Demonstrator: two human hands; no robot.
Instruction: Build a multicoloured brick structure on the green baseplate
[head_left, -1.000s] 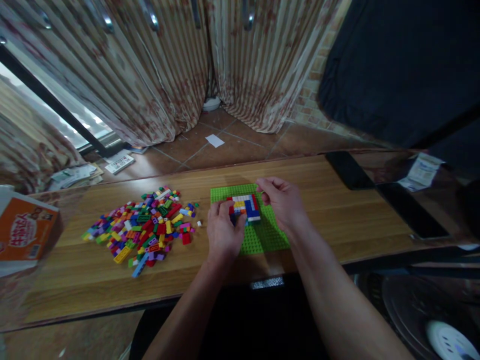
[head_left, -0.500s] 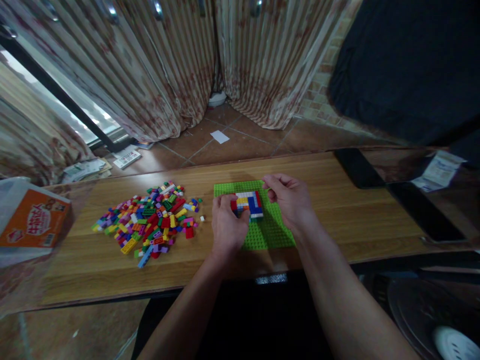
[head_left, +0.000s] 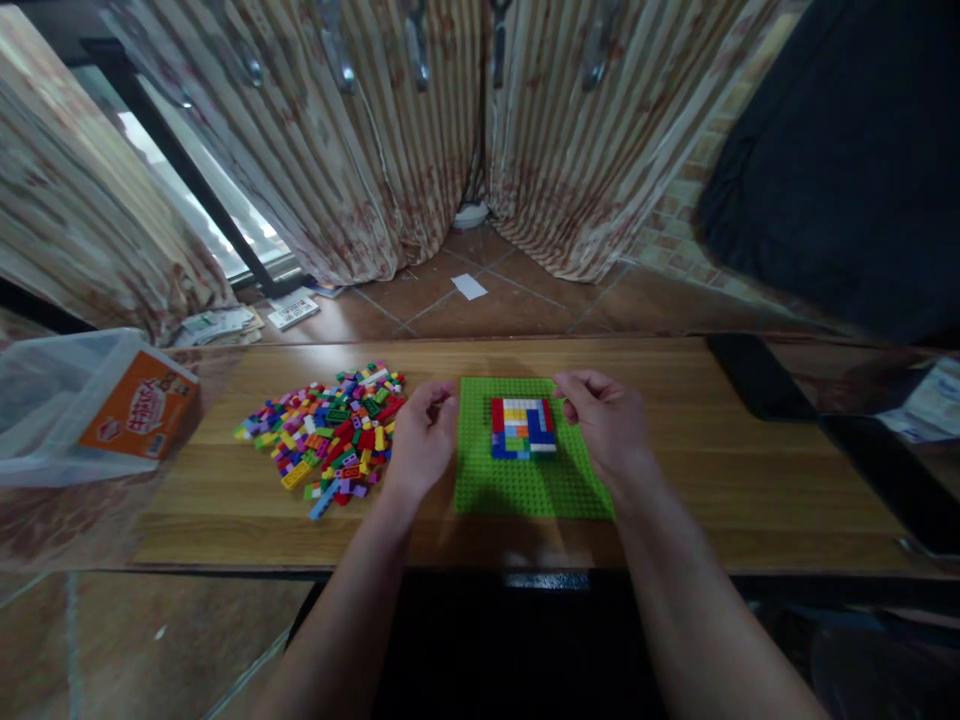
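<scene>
On the green baseplate (head_left: 487,490) sits a block of bricks (head_left: 517,430) in red, white, yellow, blue and other colours. My left hand (head_left: 424,440) hovers at the plate's left edge, between it and the brick pile. Its fingers are loosely curled with a gap to the thumb, and I see nothing between them. Over the plate's right side, my right hand (head_left: 604,415) has thumb and forefinger pinched together. Whatever that pinch may hold is too small or hidden. Neither hand touches the brick block.
A heap of loose coloured bricks (head_left: 330,440) lies left on the wooden table (head_left: 225,520). Beyond it stands a clear plastic bin (head_left: 60,400) with an orange label. Dark flat slabs (head_left: 765,380) lie at the right end. Curtains (head_left: 420,180) hang behind the table.
My left hand has come off the brick block and moved left, uncovering it. My right hand stays pinched over the plate's right side. The camera view has shifted.
</scene>
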